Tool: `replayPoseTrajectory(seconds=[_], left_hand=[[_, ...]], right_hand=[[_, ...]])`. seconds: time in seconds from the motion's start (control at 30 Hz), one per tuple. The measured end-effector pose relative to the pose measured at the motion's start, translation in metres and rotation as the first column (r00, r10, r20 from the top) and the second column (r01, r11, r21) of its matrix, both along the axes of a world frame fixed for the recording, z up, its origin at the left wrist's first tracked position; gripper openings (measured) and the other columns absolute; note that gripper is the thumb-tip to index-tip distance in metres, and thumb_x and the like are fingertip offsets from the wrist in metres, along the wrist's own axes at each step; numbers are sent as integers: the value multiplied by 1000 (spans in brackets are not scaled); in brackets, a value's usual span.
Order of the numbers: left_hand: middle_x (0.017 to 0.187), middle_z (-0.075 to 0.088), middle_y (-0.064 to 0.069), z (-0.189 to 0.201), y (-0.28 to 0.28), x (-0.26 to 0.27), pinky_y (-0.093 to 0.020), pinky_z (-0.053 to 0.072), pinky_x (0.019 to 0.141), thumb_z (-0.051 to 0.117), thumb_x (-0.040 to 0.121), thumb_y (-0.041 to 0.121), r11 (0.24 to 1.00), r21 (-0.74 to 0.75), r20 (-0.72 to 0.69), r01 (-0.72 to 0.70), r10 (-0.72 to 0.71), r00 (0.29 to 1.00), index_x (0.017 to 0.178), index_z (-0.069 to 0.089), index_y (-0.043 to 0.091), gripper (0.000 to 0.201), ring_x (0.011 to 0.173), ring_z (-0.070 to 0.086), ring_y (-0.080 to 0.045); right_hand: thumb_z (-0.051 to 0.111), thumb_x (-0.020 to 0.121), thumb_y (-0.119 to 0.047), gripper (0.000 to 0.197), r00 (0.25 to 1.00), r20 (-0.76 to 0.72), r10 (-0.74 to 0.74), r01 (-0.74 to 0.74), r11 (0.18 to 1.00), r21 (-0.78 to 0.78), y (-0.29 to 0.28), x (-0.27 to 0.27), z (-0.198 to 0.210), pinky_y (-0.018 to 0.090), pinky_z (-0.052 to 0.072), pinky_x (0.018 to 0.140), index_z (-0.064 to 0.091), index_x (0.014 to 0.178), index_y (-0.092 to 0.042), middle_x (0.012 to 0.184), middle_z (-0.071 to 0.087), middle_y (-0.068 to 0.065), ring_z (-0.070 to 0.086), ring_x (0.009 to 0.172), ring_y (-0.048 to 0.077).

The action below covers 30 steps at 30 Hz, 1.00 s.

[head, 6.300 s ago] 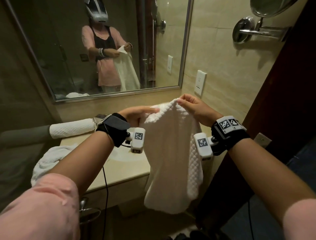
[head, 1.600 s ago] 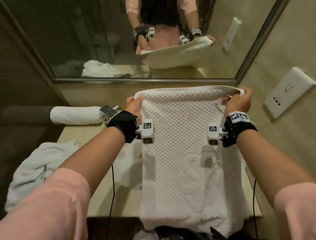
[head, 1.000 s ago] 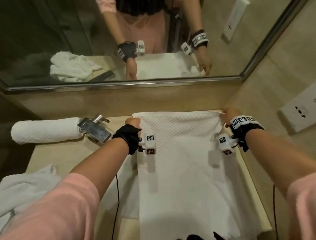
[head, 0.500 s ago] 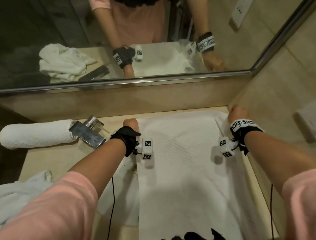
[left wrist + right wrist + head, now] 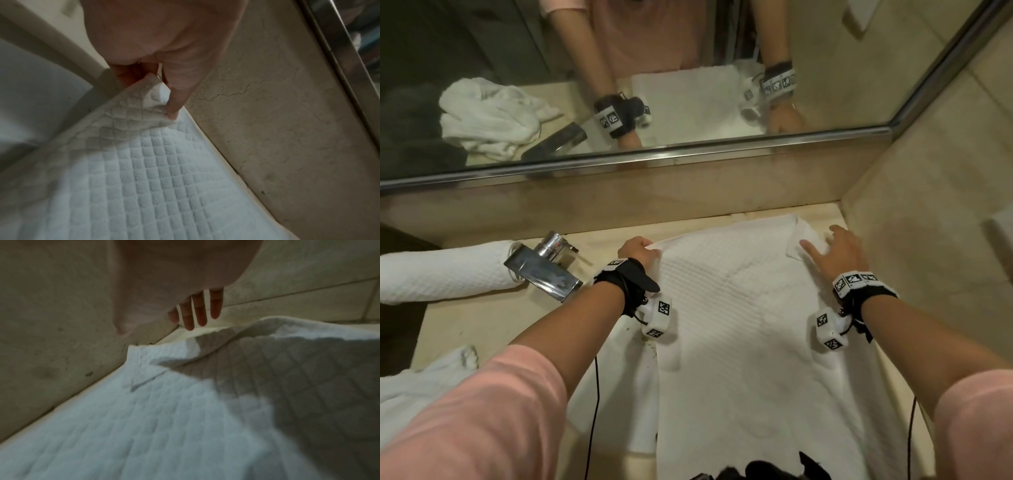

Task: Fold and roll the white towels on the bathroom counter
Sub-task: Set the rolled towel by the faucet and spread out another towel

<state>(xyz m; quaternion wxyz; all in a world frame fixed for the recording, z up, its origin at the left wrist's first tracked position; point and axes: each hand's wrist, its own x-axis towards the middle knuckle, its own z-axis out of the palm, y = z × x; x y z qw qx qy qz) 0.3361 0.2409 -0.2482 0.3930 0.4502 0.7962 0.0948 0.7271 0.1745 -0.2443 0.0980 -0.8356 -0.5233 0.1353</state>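
My left hand [image 5: 639, 252] pinches the towel's [image 5: 739, 329] far-left corner — my right hand [image 5: 837, 253] hovers spread-fingered over its far-right corner, gripping nothing.

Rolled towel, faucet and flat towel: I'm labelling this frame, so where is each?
rolled towel [image 5: 445, 274], head view, middle of the roll.
faucet [image 5: 542, 275], head view, flat spout.
flat towel [image 5: 739, 342], head view, centre of the spread cloth.
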Motion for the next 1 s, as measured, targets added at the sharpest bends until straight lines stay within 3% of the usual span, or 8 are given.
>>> replayPoseTrajectory(seconds=[0.3, 0.43, 0.57, 0.63, 0.7, 0.8, 0.93, 1.0], left_hand=[[123, 61, -6, 8, 1, -7, -32, 43, 99, 61, 84, 36, 969, -136, -201, 206, -231, 952, 119, 60, 16, 40, 114, 55, -28], [118, 64, -11, 5, -1, -13, -33, 50, 93, 58, 89, 25, 981, -141, -68, 134, -145, 987, 126, 55, 7, 41, 105, 62, -27], [132, 48, -20, 10, -6, -8, -29, 60, 60, 52, 94, 5, 977, -167, 351, -133, 185, 918, 139, 32, -1, 50, 96, 68, -31], [138, 45, -19, 3, -8, -9, -35, 59, 76, 65, 84, 12, 969, -146, 431, -199, 244, 869, 142, 28, 1, 70, 106, 64, -34], [144, 41, -22, 5, -12, -6, -40, 54, 91, 74, 72, 20, 950, -135, 527, -283, 311, 791, 141, 31, 3, 84, 108, 63, -34], [142, 39, -19, 16, -13, 0, -23, 57, 68, 47, 97, 6, 870, -52, 637, -490, 407, 655, 143, 30, 12, 49, 102, 65, -36], [131, 45, -8, 36, -6, 6, -19, 54, 63, 45, 99, 10, 782, 89, 656, -617, 420, 627, 139, 35, 15, 41, 90, 69, -30], [118, 43, -2, 46, -5, 9, -24, 54, 65, 45, 99, 9, 736, 128, 666, -665, 433, 607, 138, 37, 14, 40, 87, 70, -29]], right_hand=[[63, 82, -45, 51, 922, 174, 346, -328, 937, -124, -9, -28, -9, 38, 34, 97, 49, 125, -21, 130, 43, 5, 41, 116, 25], [60, 87, -14, 28, 902, 240, 359, -332, 932, -146, -6, -34, 0, 35, 41, 86, 54, 114, -10, 119, 52, 10, 48, 104, 27], [65, 78, -12, 34, 856, 376, 355, -255, 922, -292, -3, -40, 7, 33, 46, 80, 55, 110, -10, 111, 57, 7, 52, 101, 24], [67, 76, -12, 36, 900, 365, 238, -139, 951, -277, -1, -39, 12, 35, 48, 75, 55, 109, -9, 110, 55, 9, 53, 100, 26], [61, 83, -8, 32, 972, 235, -17, 58, 984, -167, 0, -34, 21, 38, 49, 73, 54, 114, -8, 111, 54, 16, 57, 98, 33], [40, 97, -16, 26, 955, -24, -297, 297, 955, 25, 9, -22, 35, 37, 44, 75, 51, 120, -10, 111, 60, 23, 59, 99, 39], [35, 97, -25, 49, 701, -577, -419, 550, 832, 64, 39, -16, 75, 21, 49, 68, 33, 141, -5, 126, 57, 18, 60, 96, 27], [36, 82, -43, 78, 676, -632, -379, 505, 863, 23, 50, -20, 98, 26, 49, 90, 13, 154, -20, 139, 49, 9, 55, 113, 23]])
